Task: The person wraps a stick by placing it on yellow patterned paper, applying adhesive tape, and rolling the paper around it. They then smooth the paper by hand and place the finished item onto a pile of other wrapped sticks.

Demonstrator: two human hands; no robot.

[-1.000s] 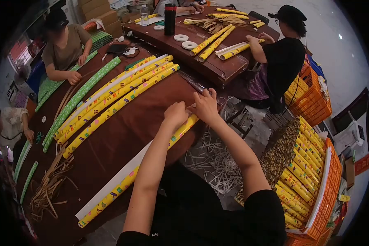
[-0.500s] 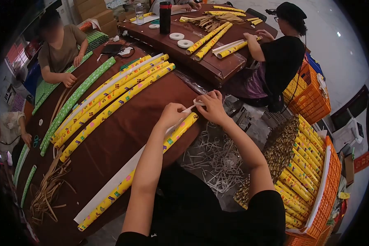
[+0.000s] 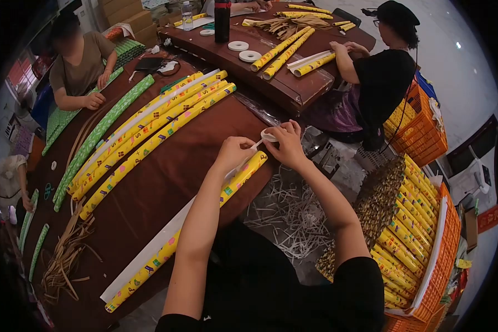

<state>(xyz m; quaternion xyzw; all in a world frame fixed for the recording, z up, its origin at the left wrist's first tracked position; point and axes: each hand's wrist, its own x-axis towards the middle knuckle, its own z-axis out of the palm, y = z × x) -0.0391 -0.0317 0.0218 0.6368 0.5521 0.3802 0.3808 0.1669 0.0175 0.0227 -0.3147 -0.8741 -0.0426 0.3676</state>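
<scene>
Both hands have lifted off the end of the yellow paper roll (image 3: pixel 188 224) since a second ago, when they were pressed down together on its tip; now the right hand (image 3: pixel 286 145) is raised just above the table edge, fingers pinched shut on a small white tape roll (image 3: pixel 269 135), while the left hand (image 3: pixel 233 153) sits a little lower with thumb and forefinger closed on the free white strip that runs between the two hands. The strip looks pulled out a bit further than half a second ago, so the work seems to have gone from holding the rolled end to drawing off a length of tape. The yellow paper roll lies on the brown table (image 3: pixel 149 193) under the hands, its near end at the table edge and a white margin along its upper side. Further up the table lies a bundle of finished yellow rolls (image 3: pixel 155 130), and an orange crate (image 3: pixel 442 260) of more rolls stands at the right
</scene>
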